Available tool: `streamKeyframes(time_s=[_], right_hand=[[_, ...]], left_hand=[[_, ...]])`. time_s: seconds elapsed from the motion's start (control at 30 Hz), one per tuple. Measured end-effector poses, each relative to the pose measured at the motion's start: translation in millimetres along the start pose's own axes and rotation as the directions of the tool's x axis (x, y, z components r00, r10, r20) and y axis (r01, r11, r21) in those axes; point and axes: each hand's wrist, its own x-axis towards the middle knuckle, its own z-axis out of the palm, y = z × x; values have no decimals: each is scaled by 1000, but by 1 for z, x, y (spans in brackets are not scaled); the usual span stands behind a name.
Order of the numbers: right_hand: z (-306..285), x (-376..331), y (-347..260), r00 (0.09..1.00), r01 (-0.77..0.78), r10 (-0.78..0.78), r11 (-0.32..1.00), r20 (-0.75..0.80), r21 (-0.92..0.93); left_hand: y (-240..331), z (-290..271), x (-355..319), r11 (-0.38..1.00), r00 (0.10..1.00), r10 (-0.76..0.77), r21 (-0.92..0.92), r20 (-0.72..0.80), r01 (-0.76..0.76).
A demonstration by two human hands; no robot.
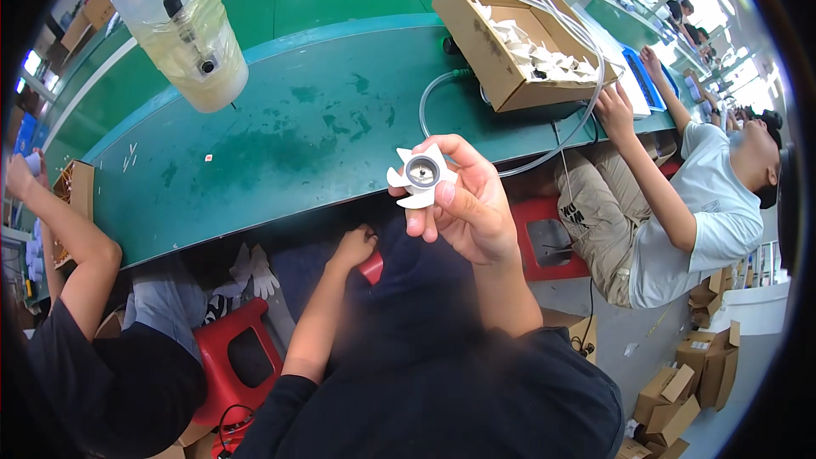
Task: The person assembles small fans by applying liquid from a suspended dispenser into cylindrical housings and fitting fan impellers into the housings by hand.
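Green workbench (280,144) stretches across the far side, with a cardboard box (501,34) of white parts at its far right and a clear plastic cup (191,34) hanging over its left. Near the middle, the right hand (467,204) pinches a small white fan wheel (421,174) between thumb and fingers. Lower left, the left hand (353,246) curls loosely near a red stool edge (371,267), gripping nothing visible.
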Motion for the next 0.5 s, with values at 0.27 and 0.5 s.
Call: streamKeyframes(time_s=[0.27, 0.5], right_hand=[[4, -7, -2, 1000, 15, -15, 1000, 11, -25], [5, -9, -1, 998, 44, -47, 996, -35, -80]], left_hand=[[-43, 24, 13, 998, 999, 37, -43, -14, -37], [-30, 17, 11, 1000, 1000, 23, 1, -19, -23]])
